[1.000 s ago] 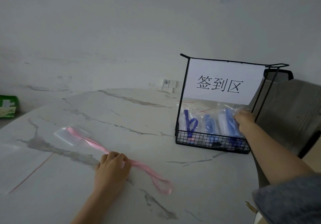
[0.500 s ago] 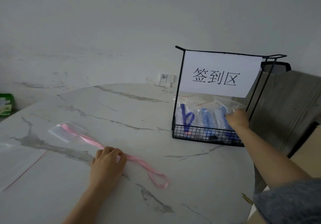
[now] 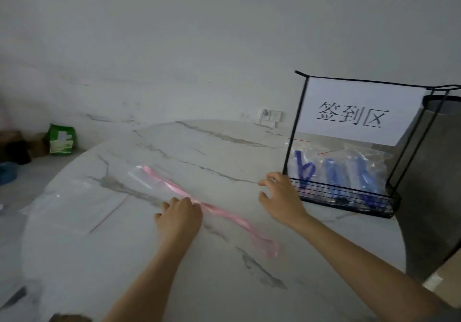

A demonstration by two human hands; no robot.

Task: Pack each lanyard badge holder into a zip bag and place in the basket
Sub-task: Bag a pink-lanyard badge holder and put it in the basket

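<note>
Two hands out over the counter here. The left hand has its fingers curled down on the pink lanyard, gripping the ribbon about midway; the clear badge holder lies flat further back. The right hand is wide open with spread fingers, holding nothing, just beside the basket of bagged blue lanyards. A zip bag lies flat at the left.

Your left hand covers a stretch of the pink lanyard (whether the fingers pinch it is hidden). At 3 o'clock the basket has its top rim cut by the edge, and its bagged blue lanyards blur together, uncountable.
</note>
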